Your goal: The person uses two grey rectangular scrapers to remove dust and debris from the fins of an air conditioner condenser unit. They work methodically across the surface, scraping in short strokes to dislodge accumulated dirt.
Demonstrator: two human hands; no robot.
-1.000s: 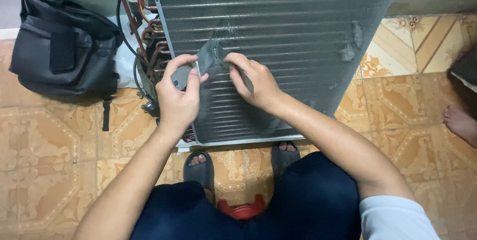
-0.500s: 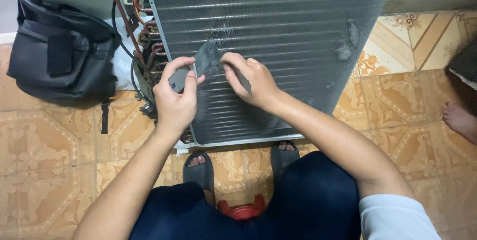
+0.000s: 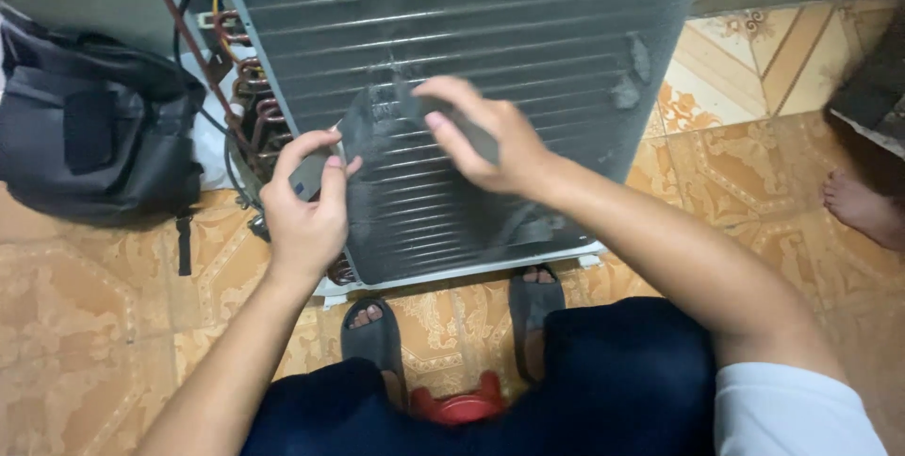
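Patterned orange floor tiles (image 3: 85,343) lie under a finned coil (image 3: 471,32). Left hand (image 3: 304,215) and right hand (image 3: 485,140) pinch a dusty grey sheet (image 3: 372,131) at nine and three o'clock; it looks soft, light, easily torn.

The finned coil panel (image 3: 471,60) blocked everything from ten to one o'clock. At ten o'clock, copper tubes (image 3: 253,98) and wires crowded its edge, and a black bag (image 3: 94,135) sat just beyond at nine. Bare tile floor (image 3: 85,343) lay open at eight o'clock; at three, another person's foot (image 3: 863,206) stood on the tiles.
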